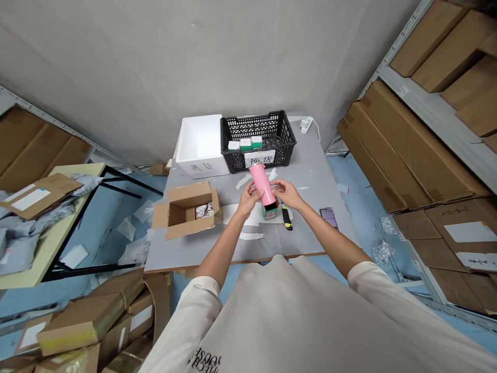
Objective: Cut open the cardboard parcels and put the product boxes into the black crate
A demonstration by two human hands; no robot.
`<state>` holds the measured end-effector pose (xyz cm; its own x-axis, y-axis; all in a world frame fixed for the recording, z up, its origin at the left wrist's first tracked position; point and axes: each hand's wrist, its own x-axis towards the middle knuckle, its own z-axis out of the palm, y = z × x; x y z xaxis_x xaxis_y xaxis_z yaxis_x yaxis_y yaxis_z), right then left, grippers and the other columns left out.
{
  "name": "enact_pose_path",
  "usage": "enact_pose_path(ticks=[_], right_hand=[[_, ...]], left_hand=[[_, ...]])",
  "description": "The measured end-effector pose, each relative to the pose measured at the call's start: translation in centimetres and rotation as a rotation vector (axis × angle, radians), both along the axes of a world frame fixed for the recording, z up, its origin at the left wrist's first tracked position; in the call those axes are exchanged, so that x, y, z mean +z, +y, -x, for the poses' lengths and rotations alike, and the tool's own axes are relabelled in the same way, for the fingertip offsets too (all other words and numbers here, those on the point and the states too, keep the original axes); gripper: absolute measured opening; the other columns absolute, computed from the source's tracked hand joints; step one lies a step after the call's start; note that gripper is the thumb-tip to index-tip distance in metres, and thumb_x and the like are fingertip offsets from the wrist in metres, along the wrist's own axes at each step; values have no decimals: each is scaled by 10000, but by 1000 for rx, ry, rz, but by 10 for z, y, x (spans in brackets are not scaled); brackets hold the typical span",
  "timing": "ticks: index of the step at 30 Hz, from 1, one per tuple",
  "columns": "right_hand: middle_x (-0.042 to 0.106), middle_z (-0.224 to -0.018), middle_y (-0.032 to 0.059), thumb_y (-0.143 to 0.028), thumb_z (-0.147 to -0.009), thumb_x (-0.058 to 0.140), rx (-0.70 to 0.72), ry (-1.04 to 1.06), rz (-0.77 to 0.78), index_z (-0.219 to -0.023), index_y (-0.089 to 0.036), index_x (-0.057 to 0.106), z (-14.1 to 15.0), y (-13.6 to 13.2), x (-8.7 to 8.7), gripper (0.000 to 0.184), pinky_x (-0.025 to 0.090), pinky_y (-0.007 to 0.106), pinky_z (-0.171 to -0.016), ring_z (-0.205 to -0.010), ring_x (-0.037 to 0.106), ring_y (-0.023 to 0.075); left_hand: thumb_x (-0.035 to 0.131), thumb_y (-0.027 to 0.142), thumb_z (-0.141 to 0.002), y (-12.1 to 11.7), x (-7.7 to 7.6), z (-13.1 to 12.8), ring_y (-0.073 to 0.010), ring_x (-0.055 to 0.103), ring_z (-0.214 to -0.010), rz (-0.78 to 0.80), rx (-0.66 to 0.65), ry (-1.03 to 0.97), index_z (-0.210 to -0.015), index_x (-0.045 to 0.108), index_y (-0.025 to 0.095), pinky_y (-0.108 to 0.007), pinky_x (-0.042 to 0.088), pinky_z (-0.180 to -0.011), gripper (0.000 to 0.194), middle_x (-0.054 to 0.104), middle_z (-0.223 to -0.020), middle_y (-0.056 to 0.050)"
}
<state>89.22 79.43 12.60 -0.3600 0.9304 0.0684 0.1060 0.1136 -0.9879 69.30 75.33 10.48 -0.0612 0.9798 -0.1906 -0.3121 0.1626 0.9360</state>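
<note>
A pink cylinder rises at a tilt out of a small green box standing on the grey table. My left hand grips the cylinder's lower part from the left, fingers wrapped round it. My right hand closes on it from the right, just above the box. A black and yellow utility knife lies right of the box.
An open cardboard box sits at the table's left. A white foam box and a black crate holding small green boxes stand at the back. A phone lies at the right. Cartons fill the shelves and floor around.
</note>
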Motion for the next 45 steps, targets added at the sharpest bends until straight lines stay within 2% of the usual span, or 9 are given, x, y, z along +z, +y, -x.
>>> enact_pose_path(ticks=[4,7,13,17,21,31,37,41,45], right_hand=[[718,-1195,68,-386,-803,735,26,2,-32,-1073,-227,695,2,-3,3,316,562,353,-794,-931,680,204],[712,-1210,77,-414,-852,708,28,-6,-63,-1105,-227,681,4,-5,8,316,562,378,-845,-964,688,213],[525,-1475,123,-428,-818,776,-118,-113,-320,-1455,-282,499,9,-15,29,711,546,464,-983,-1195,623,275],[416,-1574,112,-414,-801,803,-41,-254,-499,-1558,-325,418,11,-22,49,855,457,541,-1133,-1385,487,330],[430,-1565,93,-385,-794,815,29,-351,-584,-1568,-351,419,11,-26,53,870,361,586,-1212,-1464,403,348],[516,-1508,107,-395,-799,810,76,-387,-622,-1526,-310,475,12,-26,54,804,388,590,-1176,-1406,460,359],[594,-1391,109,-373,-774,808,-9,-372,-544,-1525,-279,467,5,-13,65,830,452,530,-1102,-1270,566,333],[656,-1252,93,-360,-756,804,-35,-430,-535,-1397,-257,586,-3,-5,65,684,485,497,-1040,-1165,609,322],[679,-1185,87,-368,-746,805,-103,-432,-485,-1339,-250,619,-11,-3,59,632,511,475,-995,-1070,631,304]], left_hand=[[907,564,-678,1,3,0,-276,681,-1123,-120,-12,144,-1294,610,193,-414,561,-954,778,657,-1340,-144],[892,565,-697,-1,4,-1,-290,666,-1156,-184,30,237,-1277,601,184,-442,550,-985,752,663,-1313,-150],[871,458,-753,-5,-2,-3,-267,612,-1220,-319,132,465,-1350,526,221,-428,533,-1029,728,597,-1322,-125],[818,397,-813,-7,-5,0,-268,564,-1252,-429,146,679,-1334,531,242,-430,509,-1055,614,563,-1313,-107],[797,364,-825,-11,-8,4,-290,561,-1229,-514,163,791,-1306,522,220,-453,494,-1056,573,560,-1295,-122],[795,339,-817,-12,2,3,-286,579,-1198,-547,138,823,-1319,539,227,-433,508,-1001,574,595,-1275,-106],[831,365,-800,-5,8,-9,-253,627,-1064,-536,-8,821,-1207,620,238,-402,527,-915,475,663,-1130,-62],[836,315,-796,-5,-2,-14,-276,628,-1137,-495,-76,816,-1290,601,239,-432,516,-980,553,667,-1211,-84],[809,218,-784,-11,-25,-9,-308,531,-1345,-463,-143,887,-1444,500,257,-493,442,-1129,730,582,-1411,-115]])
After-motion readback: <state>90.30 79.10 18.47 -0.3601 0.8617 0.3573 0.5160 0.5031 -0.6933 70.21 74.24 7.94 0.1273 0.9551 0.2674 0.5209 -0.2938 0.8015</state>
